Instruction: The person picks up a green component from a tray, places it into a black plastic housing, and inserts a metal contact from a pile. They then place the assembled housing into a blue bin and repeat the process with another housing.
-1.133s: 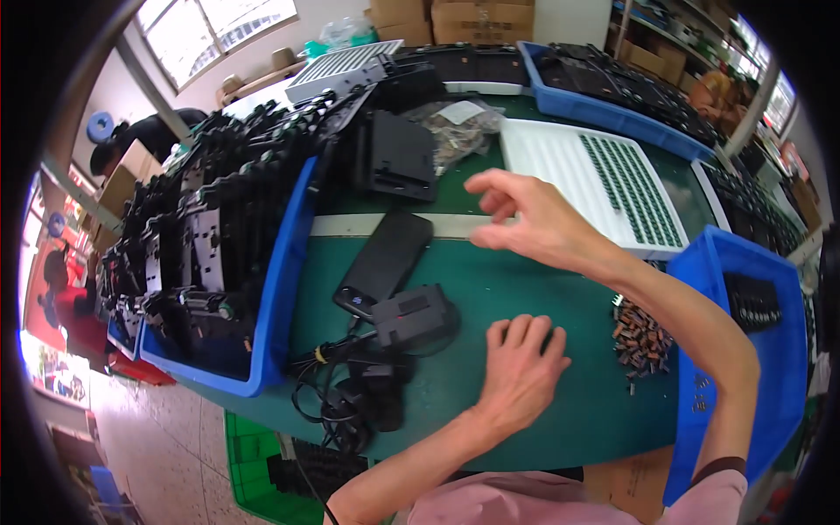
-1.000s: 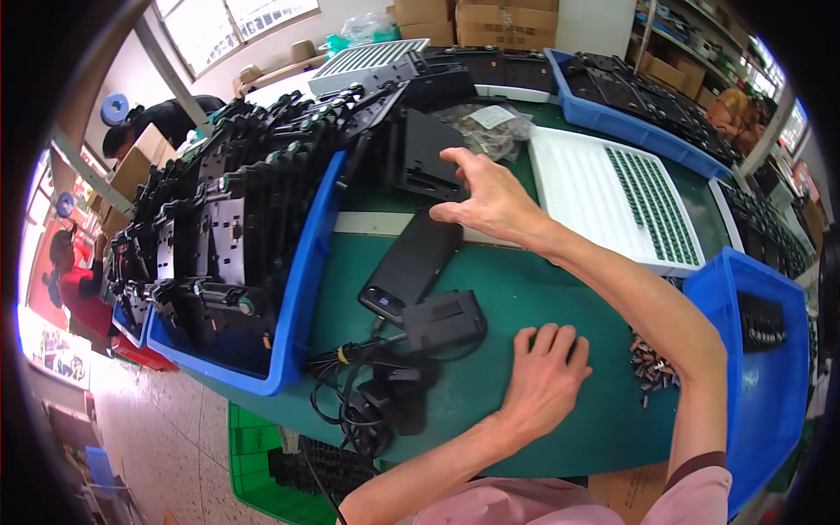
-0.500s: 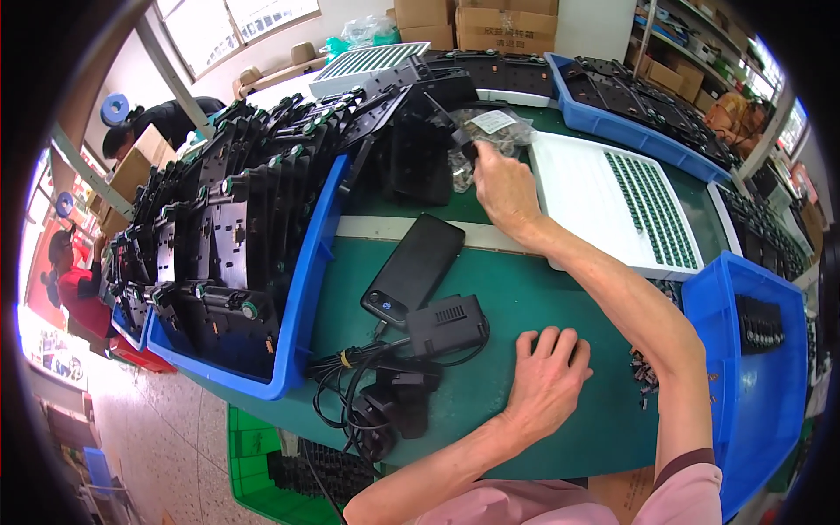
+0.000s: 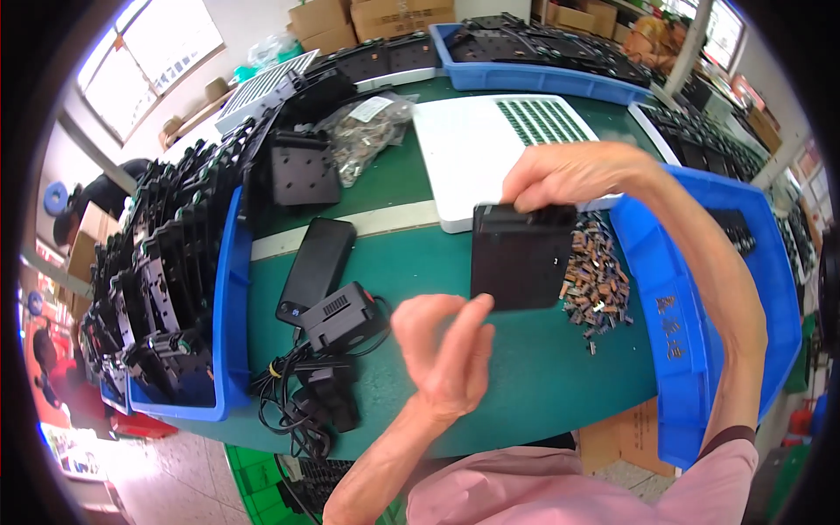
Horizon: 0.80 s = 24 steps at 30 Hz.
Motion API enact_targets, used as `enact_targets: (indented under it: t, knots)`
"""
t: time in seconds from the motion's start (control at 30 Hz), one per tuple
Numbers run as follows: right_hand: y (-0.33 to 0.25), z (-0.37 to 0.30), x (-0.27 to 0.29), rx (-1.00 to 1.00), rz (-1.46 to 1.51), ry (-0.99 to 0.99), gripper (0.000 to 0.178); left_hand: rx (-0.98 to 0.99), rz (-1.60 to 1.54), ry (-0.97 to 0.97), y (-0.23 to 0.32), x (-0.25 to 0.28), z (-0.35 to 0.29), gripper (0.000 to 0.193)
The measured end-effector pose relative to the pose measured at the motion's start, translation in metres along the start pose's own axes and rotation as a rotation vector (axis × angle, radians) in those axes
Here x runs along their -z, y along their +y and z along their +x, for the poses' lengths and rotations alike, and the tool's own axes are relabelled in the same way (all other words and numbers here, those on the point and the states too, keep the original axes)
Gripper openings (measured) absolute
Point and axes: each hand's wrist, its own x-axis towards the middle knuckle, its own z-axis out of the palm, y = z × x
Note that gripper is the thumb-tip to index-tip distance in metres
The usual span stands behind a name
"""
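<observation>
Assembly workshop, small-parts work. Green-topped bench [image 4: 542,385]. Blue bin [image 4: 229,306] on the left, packed with rows of black parts [image 4: 157,262]; second blue bin [image 4: 542,83] at the back, also full of black parts; third [image 4: 647,289] on the right. White tray [image 4: 446,149] with lines of small green pieces [image 4: 542,118]. Loose heap of tiny components [image 4: 597,278], clear bag [image 4: 366,131] of small bits. Cartons [image 4: 402,16] behind, green crate [image 4: 249,477] below. Co-workers around: orange top [image 4: 652,42] far right, red top [image 4: 79,389] left.

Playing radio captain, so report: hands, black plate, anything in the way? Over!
Right hand pinching black plate by top edge. Left hand at lower corner, contact unclear. Small parts piled near its right edge.
</observation>
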Motion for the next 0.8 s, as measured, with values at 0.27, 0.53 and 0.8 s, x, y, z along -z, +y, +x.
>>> enact_targets:
  t: [0.27, 0.53, 0.8]
  knots:
    - [0.016, 0.052, -0.080, -0.068, 0.046, 0.021, 0.023, 0.197, 0.091, -0.237, -0.008, -0.017, -0.005, 0.043]
    - [0.004, 0.029, -0.061, 0.007, -0.082, 0.201, 0.019, 0.312, 0.135, -0.469, -0.019, -0.021, -0.008, 0.047]
    - [0.092, 0.018, 0.005, -0.398, -0.345, 0.680, 0.020, 0.312, 0.158, -0.481, -0.018, -0.022, -0.007, 0.043]
